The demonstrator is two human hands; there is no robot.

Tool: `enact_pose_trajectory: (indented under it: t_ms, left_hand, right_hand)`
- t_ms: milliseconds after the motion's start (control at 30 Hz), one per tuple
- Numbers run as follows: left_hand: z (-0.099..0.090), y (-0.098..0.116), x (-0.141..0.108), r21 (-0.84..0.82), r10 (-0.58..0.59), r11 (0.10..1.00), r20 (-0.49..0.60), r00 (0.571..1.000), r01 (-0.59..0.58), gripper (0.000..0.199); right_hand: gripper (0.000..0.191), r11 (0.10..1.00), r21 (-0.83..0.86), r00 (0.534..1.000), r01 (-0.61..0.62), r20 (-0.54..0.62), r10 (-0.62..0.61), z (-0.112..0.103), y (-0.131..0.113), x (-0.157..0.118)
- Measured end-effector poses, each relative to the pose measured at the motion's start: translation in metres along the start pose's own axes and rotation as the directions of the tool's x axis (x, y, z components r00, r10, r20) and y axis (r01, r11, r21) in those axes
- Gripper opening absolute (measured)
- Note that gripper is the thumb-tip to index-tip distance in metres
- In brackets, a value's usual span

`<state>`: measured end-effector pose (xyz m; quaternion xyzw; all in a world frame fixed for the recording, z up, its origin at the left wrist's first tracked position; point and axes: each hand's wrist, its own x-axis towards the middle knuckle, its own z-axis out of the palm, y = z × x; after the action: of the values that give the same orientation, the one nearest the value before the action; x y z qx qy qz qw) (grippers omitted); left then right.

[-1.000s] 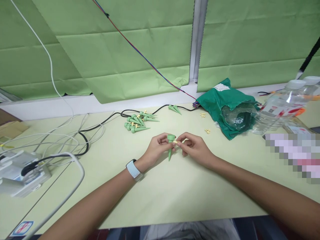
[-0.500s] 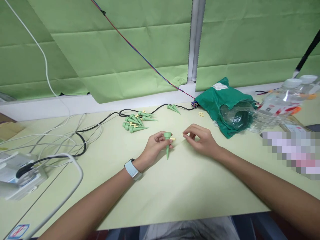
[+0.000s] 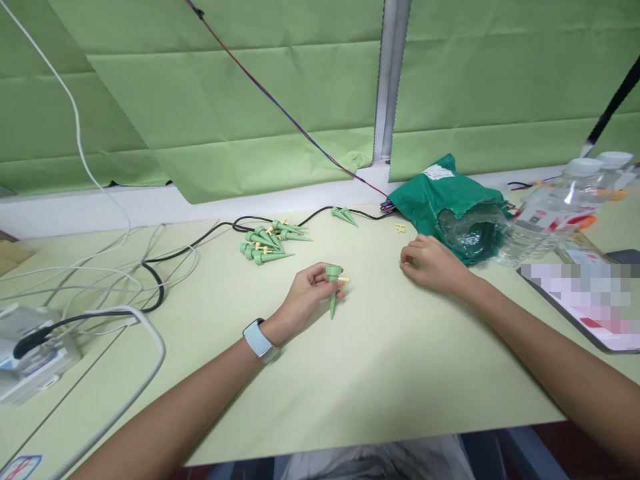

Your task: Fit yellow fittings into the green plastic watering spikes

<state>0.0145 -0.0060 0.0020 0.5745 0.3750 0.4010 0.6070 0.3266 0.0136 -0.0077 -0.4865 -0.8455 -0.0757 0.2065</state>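
Left hand (image 3: 311, 300) low over the worktop (image 3: 380, 380), a little left of centre, a pale smartwatch (image 3: 259, 341) on its wrist. Its fingers (image 3: 324, 272) are closed around the upper end of a green plastic spike (image 3: 333, 297), which stands near upright, point down, with the point clear of the surface as far as can be told. A small pale yellow peg (image 3: 344, 279) juts sideways from the spike's head. Right hand (image 3: 431, 264) lies well apart, palm down on the worktop beside a crumpled green bag (image 3: 440, 193) with clear plastic wrap (image 3: 473, 233) spilling from its mouth. Its fingers (image 3: 411, 253) are loosely curled, holding nothing that shows, though the curl hides part of the palm. Behind the hands sits a loose heap of matching spikes (image 3: 265, 245), with two more (image 3: 344, 215) lying further right and a tiny yellow part (image 3: 400, 228) just ahead of the right hand. Risks: the spike is held by a small fingertip grip, so a slackened hold could drop it and let it roll; the peg looks small enough to fall and be lost against the pale surface; any sweep of the right hand could nudge that yellow part; a black cable (image 3: 200, 230) threads close by the heap and could snag spikes if tugged.
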Motion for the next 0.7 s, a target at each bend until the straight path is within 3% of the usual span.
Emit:
enact_pose_trajectory:
  t_ms: [700]
  left_hand:
    - [-0.001,-0.002,0.0,-0.002,0.01,1.0,0.007,1.0,-0.01,0.022]
  right_hand:
    - [0.011,0.998,-0.018,0.998,-0.054,-0.043,0.053,0.003,0.014,-0.004]
